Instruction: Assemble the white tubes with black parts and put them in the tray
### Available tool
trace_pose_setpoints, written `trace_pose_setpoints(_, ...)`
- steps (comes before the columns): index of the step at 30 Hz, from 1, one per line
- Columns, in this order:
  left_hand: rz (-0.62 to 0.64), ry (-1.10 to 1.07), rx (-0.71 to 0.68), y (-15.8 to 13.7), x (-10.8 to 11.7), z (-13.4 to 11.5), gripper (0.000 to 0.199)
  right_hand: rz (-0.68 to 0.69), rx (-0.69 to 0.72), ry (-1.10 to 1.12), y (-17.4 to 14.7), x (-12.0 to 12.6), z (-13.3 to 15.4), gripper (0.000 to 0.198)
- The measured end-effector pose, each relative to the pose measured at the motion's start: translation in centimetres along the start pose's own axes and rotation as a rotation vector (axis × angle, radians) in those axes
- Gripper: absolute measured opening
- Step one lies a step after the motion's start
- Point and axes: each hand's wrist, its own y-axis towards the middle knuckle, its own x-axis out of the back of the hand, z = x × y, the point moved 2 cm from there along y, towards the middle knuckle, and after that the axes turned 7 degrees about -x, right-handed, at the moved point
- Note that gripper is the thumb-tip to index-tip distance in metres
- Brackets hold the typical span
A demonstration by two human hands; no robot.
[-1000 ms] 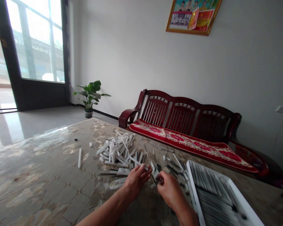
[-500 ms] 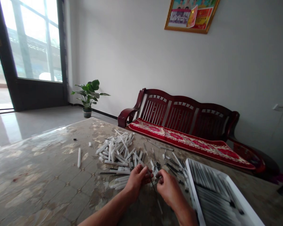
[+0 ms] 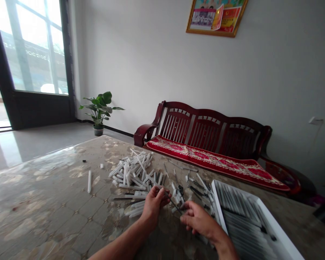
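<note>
My left hand [image 3: 155, 205] is closed, pinching one end of a thin dark rod [image 3: 174, 206] that looks like a pen refill. The rod slopes down to the right, and its other end meets the closed thumb and fingers of my right hand [image 3: 200, 219]. Beyond my left hand lies a heap of white plastic tubes [image 3: 134, 169], like pen barrels. Several clear tubes [image 3: 138, 208] rest just left of that hand. Small black and white pieces [image 3: 178, 193] are scattered beyond the gap between my hands.
To the right, a white tray [image 3: 219, 206] holds rows of dark, pen-like sticks [image 3: 238, 202]. One white tube [image 3: 89, 181] and a short white piece [image 3: 102, 166] lie apart on the patterned table [image 3: 59, 206]. A wooden bench [image 3: 206, 130] stands behind it.
My right hand has moved slightly right and down. The rod, which pointed steeply downward between my hands, now slants across to my right fingers. The view has shifted slightly.
</note>
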Motion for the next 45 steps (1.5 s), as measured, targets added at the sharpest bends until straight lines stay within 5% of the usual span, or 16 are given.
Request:
trace_pose_setpoints(4, -0.003, -0.011, 0.016, -0.1, -0.1, -0.2, 0.043, 0.034, -0.053, 0.056, -0.2, -0.1, 0.0, 0.041)
trace_pose_setpoints(17, 0.107, 0.096, 0.077, -0.7, -0.4, -0.3, 0.04, -0.247, 0.026, 0.036, 1.4, -1.5, 0.6, 0.022)
trace_pose_setpoints(23, 0.052, -0.068, 0.19, -1.1, -0.8, -0.1, 0.024, -0.045, 0.11, 0.336, 0.2, -1.3, 1.6, 0.061)
trace_pose_setpoints(28, -0.029, -0.119, 0.238, -0.7, -0.8, -0.5, 0.014, 0.088, 0.152, 0.487, -0.9, 0.0, 1.8, 0.054)
trace_pose_setpoints(37, 0.217, -0.122, 0.307, -3.3, -1.6, 0.6, 0.026, -0.132, 0.135, 0.402, 1.4, -2.1, 1.4, 0.053)
trace_pose_setpoints(42, 0.182, -0.1, 0.342, -3.3, -1.8, 0.0, 0.024, -0.213, 0.205, 0.387, 1.7, -1.4, 1.2, 0.054)
trace_pose_setpoints(45, 0.125, -0.099, 0.392, -3.0, -1.8, -0.1, 0.017, -0.379, 0.222, 0.303, 1.7, 0.7, 0.1, 0.043)
